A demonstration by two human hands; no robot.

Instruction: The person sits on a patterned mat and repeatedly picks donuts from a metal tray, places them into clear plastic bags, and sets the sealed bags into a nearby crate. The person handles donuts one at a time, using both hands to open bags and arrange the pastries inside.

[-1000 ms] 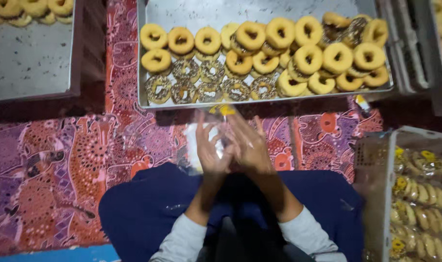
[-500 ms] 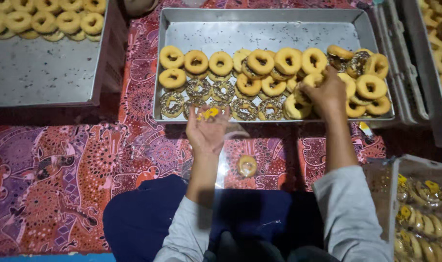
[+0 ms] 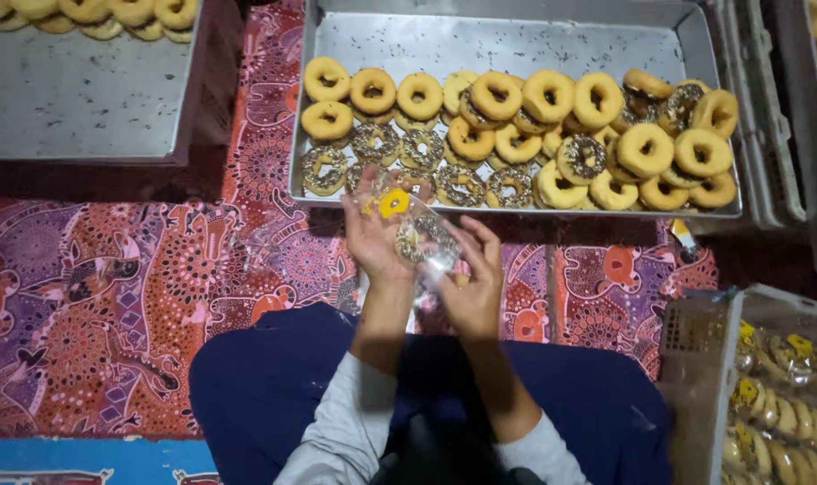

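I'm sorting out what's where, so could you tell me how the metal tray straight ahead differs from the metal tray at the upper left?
The middle tray holds a crowded heap of doughnuts, plain and sprinkled, across its near half; the left tray has only a few plain ones along its far edge. The middle tray shows whole, while the left tray is cut off by the frame. Both are grey metal with raised rims, resting on the patterned cloth.

Beneath you, a purple-and-red patterned floor cloth (image 3: 112,296) carries a large metal tray of ring doughnuts (image 3: 516,36), a second, mostly bare steel tray (image 3: 76,99) at left, and a crate of bagged doughnuts (image 3: 696,341) at right.
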